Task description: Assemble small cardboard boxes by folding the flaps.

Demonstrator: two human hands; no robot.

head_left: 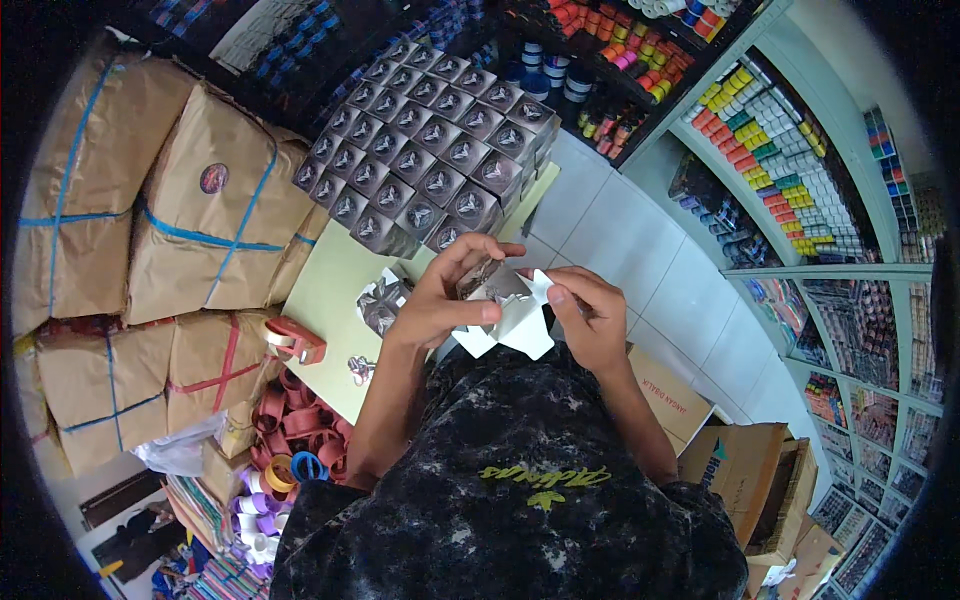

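Note:
Between my two hands is a small cardboard box point(522, 322), its white inner flaps spread and a grey printed side showing. My left hand point(450, 292) is wrapped round its left side, with the thumb laid across the front. Finger and thumb of my right hand point(590, 312) pinch a white flap at the right. Just left of my left wrist, another small printed box point(383, 303) stands on the pale table point(335, 285) with its flaps up. Beyond my hands, many matching dark grey boxes point(420, 160) stand packed in rows.
A red tape dispenser point(297, 340) and a small shiny metal item point(361, 369) lie on the table's left. Brown paper parcels point(215, 200) pile up at left, above red plastic rings point(295, 425). Shelves of coloured spools point(780, 160) line the right; cardboard cartons point(735, 465) stand lower right.

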